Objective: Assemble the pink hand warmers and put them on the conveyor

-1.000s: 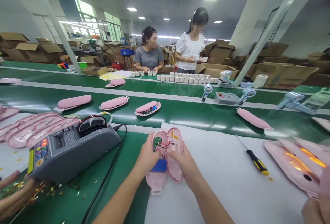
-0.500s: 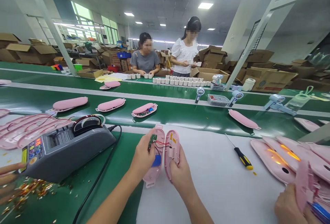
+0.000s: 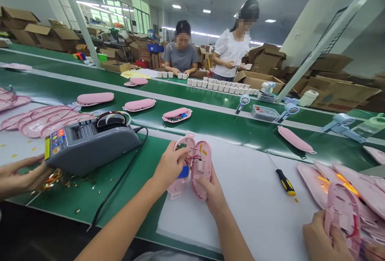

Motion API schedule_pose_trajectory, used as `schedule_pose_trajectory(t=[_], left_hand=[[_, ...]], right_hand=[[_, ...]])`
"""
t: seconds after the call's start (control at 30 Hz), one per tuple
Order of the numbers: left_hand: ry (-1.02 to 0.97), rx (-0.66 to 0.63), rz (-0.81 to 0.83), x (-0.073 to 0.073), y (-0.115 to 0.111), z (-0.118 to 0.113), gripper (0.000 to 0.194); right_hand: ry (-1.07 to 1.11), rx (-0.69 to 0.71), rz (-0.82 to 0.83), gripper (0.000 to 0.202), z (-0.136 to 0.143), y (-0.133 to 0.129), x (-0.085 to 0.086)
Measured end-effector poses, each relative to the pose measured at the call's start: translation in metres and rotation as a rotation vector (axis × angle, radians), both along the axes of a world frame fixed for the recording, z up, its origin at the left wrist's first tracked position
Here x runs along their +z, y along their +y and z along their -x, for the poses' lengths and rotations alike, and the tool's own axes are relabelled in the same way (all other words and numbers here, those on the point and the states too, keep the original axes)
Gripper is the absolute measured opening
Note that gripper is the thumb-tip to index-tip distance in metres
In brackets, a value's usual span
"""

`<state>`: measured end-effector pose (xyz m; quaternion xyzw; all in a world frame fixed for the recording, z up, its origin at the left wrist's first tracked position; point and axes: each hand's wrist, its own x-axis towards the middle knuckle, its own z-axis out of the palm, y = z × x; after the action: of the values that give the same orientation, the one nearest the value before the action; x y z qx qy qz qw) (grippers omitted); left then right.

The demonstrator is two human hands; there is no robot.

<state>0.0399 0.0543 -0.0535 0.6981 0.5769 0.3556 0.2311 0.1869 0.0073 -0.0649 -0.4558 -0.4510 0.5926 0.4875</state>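
Note:
I hold an opened pink oval device over a white mat [image 3: 255, 197]. My left hand [image 3: 170, 166] grips the left shell half [image 3: 180, 148], which carries a green circuit board and a blue battery [image 3: 183, 171]. My right hand [image 3: 210, 191] grips the right shell half [image 3: 202, 162] from below. Red wires run between the two halves, which stand nearly upright, close together.
A grey tape dispenser [image 3: 87, 142] with a black cable sits to the left, another person's hand [image 3: 21, 175] beside it. A yellow-handled screwdriver [image 3: 284, 181] lies right. Pink shells [image 3: 339, 183] pile at the right, where another hand [image 3: 321, 239] holds one. Closed pink devices [image 3: 140, 104] ride the green conveyor [image 3: 228, 128]. Two people work across it.
The two shell halves have been tilted closer together and my hands shifted slightly. The camera turned, and the person at the right lifted a pink shell.

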Motion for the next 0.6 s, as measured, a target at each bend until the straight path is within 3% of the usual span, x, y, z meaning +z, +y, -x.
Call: schedule_pose_trajectory(t=[0.07, 0.2, 0.37, 0.6], left_hand=[[0.086, 0.048, -0.005, 0.001, -0.004, -0.004, 0.042], [0.244, 0.071, 0.061, 0.008, -0.009, -0.006, 0.056], [0.197, 0.073, 0.052, 0.01, -0.011, -0.001, 0.048], [0.259, -0.111, 0.083, 0.012, -0.012, -0.001, 0.038]], right_hand=[[-0.019, -0.008, 0.059, 0.081, 0.003, -0.002, 0.001], [-0.097, -0.019, -0.021, 0.08, 0.011, -0.007, -0.006], [-0.169, -0.052, -0.033, 0.078, 0.014, -0.013, -0.011], [-0.149, -0.184, 0.167, 0.084, 0.025, -0.011, -0.003]])
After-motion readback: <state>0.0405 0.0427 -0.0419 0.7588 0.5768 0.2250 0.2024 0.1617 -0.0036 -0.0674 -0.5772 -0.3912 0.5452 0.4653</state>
